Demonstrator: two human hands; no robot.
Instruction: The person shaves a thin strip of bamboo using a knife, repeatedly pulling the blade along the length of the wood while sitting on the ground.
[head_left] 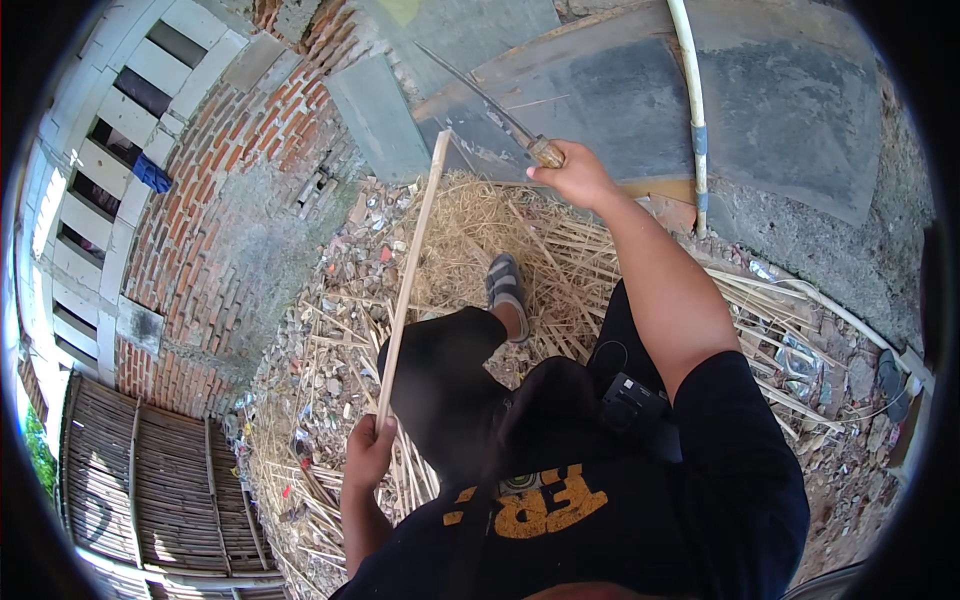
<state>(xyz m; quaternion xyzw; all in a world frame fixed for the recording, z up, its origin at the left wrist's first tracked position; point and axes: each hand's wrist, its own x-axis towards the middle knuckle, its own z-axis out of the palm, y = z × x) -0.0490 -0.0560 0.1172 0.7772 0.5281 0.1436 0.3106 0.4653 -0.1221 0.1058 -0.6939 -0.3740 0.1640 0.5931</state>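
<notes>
My left hand point(368, 455) is closed round the lower end of a long, pale bamboo strip point(412, 275), which slants up and away from me. Farther off and to the right, my right hand point(578, 177) grips the wooden handle of a machete point(500, 112). Its long, narrow blade points to the far left, and its tip is well beyond the strip's top end. A gap shows between the blade and the strip. Below them, curly bamboo shavings point(460, 225) lie heaped around my sandalled foot point(505, 283).
Split bamboo strips point(570, 265) lie over rubble on both sides of me. Flat grey boards point(600, 110) lean at the far side, with a white pipe point(692, 90) before them. A brick wall point(225, 150) stands left, above a bamboo slat panel point(165, 480).
</notes>
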